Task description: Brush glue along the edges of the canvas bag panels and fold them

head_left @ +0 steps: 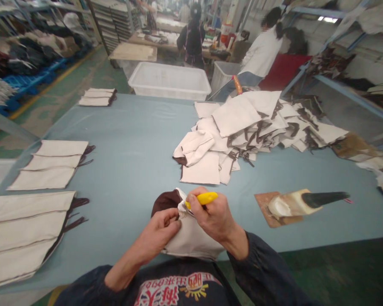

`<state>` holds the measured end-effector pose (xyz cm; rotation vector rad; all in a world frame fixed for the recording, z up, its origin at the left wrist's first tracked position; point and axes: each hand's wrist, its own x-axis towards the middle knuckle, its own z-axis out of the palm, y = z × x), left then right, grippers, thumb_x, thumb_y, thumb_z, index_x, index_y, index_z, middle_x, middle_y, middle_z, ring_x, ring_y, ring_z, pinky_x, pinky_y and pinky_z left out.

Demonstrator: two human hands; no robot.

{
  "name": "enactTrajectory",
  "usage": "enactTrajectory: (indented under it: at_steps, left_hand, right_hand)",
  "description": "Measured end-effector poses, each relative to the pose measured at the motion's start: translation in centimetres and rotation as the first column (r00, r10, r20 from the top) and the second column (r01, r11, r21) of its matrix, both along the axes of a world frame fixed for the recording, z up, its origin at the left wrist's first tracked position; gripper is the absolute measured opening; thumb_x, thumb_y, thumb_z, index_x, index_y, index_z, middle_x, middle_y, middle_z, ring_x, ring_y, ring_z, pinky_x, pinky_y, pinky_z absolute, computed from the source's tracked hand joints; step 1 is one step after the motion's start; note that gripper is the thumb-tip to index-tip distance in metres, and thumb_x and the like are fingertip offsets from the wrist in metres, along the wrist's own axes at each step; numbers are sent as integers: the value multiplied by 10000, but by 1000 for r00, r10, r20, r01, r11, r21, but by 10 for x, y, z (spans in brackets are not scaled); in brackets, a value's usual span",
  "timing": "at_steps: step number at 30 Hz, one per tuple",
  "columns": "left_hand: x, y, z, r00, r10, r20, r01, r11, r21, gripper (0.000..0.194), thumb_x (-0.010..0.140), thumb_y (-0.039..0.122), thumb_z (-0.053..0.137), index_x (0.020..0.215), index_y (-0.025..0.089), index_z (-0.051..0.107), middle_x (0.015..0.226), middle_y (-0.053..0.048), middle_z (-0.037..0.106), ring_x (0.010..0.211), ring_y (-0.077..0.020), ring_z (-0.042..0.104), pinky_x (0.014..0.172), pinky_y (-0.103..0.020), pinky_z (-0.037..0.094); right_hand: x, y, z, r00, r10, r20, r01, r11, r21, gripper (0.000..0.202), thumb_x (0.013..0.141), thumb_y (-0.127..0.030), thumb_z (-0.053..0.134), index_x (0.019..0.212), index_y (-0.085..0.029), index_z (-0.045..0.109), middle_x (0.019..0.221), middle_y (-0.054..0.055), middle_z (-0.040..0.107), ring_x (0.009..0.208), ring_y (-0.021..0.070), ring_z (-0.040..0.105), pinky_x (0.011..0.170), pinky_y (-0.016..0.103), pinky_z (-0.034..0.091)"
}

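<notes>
A cream fabric piece with a dark brown lining [191, 239] lies at the table's near edge, close to my body. My left hand [164, 225] pinches its opened rim, where the brown side shows. In my right hand [212, 214] is a yellow-handled tool [207, 198], its lower end against the fabric's edge beside my left fingertips. The tool's tip is hidden at the fold. To the right, a whitish container with a dark handle or brush [322, 198] rests on a brown board [264, 209].
A loose heap of cream pieces [238, 114] covers the table's back right. Neat stacks of cream pieces [52, 163] line the left side of the blue table [130, 140]. Beyond the far edge stand a white bin [170, 80] and two people.
</notes>
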<state>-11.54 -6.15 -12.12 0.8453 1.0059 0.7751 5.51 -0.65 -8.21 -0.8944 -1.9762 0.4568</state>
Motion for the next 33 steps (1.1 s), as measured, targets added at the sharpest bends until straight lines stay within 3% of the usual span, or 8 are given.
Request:
enactTrajectory:
  at_steps: [9,13,15,19,25,29,31,33]
  left_hand:
    - [-7,5,-11,993,103,51,-101,994,-47,403,747,358,812,1069,131,724,884,-50,758,717,-144,623,663,-219,485]
    - [-10,9,-13,991,124,56,-119,990,-78,440,726,416,830,1043,126,731,842,-55,769,659,-144,641,625,-216,489]
    - [-10,12,-14,992,114,60,-108,990,-95,448,716,432,840,1025,126,736,821,-55,771,646,-144,647,621,-216,494]
    - [-5,17,-12,994,94,62,-86,988,-127,440,696,449,860,970,124,747,770,-49,765,610,-128,629,570,-194,468]
    - [3,22,-8,993,59,100,-44,988,-149,369,683,391,870,916,125,765,761,-53,767,603,-127,629,570,-198,476]
    - [1,23,-11,987,114,114,-92,978,-188,340,679,376,863,893,128,769,715,-48,758,573,-130,628,553,-203,486]
    - [-2,23,-13,985,110,131,-81,976,-204,341,684,383,860,884,122,770,691,-52,750,567,-130,627,549,-201,488]
    - [-4,23,-13,985,97,146,-64,974,-217,347,690,383,859,893,115,771,684,-57,749,560,-127,628,539,-194,481]
  right_hand:
    - [-10,-2,-37,946,-259,-195,227,959,-171,318,1006,-337,478,790,-192,661,648,5,671,554,135,620,549,230,469]
    - [10,7,-56,825,-473,-308,390,872,-295,363,1010,-403,469,789,-184,656,596,-10,593,511,136,542,514,252,434]
    - [22,5,-62,782,-509,-359,391,850,-352,368,1014,-428,482,803,-182,655,549,-37,519,460,123,467,470,249,392]
    - [31,-8,-60,859,-344,-379,219,916,-336,347,1022,-411,494,822,-191,673,528,-45,494,447,123,465,470,247,420]
    - [17,2,-42,973,-89,-214,81,996,-46,303,1017,-319,508,800,-203,686,680,21,699,571,147,647,551,239,504]
    - [28,9,-41,971,-106,-213,131,986,105,259,1031,-299,513,840,-218,669,715,25,723,609,157,675,591,255,524]
    - [35,5,-40,956,-146,-256,174,980,92,239,1041,-310,509,870,-229,655,731,25,723,628,165,679,596,267,529]
    - [37,0,-38,967,-86,-238,106,992,71,245,1050,-323,498,875,-233,644,721,18,717,620,160,675,596,267,529]
